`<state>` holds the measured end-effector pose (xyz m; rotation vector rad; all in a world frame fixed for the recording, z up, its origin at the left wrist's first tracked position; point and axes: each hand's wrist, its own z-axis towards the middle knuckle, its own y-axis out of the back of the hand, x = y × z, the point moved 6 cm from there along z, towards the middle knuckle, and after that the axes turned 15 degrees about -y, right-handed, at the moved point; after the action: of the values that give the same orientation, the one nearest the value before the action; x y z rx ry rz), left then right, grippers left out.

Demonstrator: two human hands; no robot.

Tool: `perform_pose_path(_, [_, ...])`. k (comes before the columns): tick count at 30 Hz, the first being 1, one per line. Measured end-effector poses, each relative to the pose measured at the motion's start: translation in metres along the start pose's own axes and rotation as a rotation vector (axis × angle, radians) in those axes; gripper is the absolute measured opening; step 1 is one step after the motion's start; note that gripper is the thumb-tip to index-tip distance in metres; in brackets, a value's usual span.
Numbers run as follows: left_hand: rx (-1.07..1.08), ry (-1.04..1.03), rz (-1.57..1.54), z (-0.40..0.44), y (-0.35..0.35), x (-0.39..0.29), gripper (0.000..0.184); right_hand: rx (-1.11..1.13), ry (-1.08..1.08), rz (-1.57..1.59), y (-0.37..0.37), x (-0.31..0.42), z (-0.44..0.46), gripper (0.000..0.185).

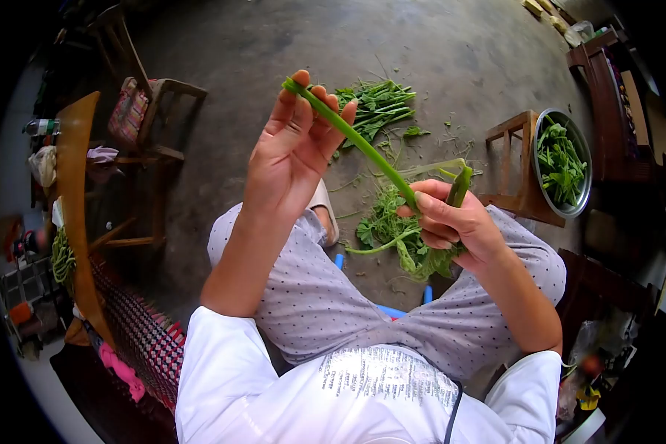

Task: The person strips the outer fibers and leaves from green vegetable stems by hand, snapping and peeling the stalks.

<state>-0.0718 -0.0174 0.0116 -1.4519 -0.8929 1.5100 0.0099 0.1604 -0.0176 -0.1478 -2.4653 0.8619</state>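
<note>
A long green leaf stalk [374,154] slants between my two hands above my lap. My left hand [288,144] is raised and pinches its upper end between thumb and fingers. Lower and to the right, my right hand [459,226] is closed around the stalk's other end. A bent green stem [460,186] also sticks up out of the right hand, with a drooping leaf [438,263] below it. On the floor beneath lies a pile of curly green trimmings [388,218]. Farther off is a bunch of leafy green stalks [377,107].
A metal basin [586,189] of greens rests on a wooden stool [512,159] at right. A wooden chair [144,111] with a patterned cushion stands at left. Nearer is a wooden board edge [78,192] with green strands [63,255] over it. Stringy scraps lie about the floor.
</note>
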Motion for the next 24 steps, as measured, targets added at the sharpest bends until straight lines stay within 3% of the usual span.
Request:
perform_pose_path(2, [0.006,-0.013,0.051,0.000,-0.004,0.002,0.031,-0.042,0.036,-0.017,0.002,0.003,-0.001,0.027])
perform_pose_path(4, [0.008,-0.020,0.374,-0.004,-0.003,0.005,0.034,-0.047,0.077,-0.013,0.001,0.007,-0.003,0.026])
perform_pose_path(7, [0.004,0.067,0.480,-0.010,0.008,0.013,0.035,-0.059,0.177,-0.020,0.002,0.011,-0.004,0.026])
perform_pose_path(13, [-0.070,0.078,0.303,-0.007,0.013,0.016,0.035,-0.048,0.185,0.011,0.000,0.015,-0.009,0.027])
perform_pose_path(24, [-0.068,-0.016,0.380,-0.008,0.013,0.016,0.024,-0.096,0.213,0.034,0.006,0.017,-0.006,0.020])
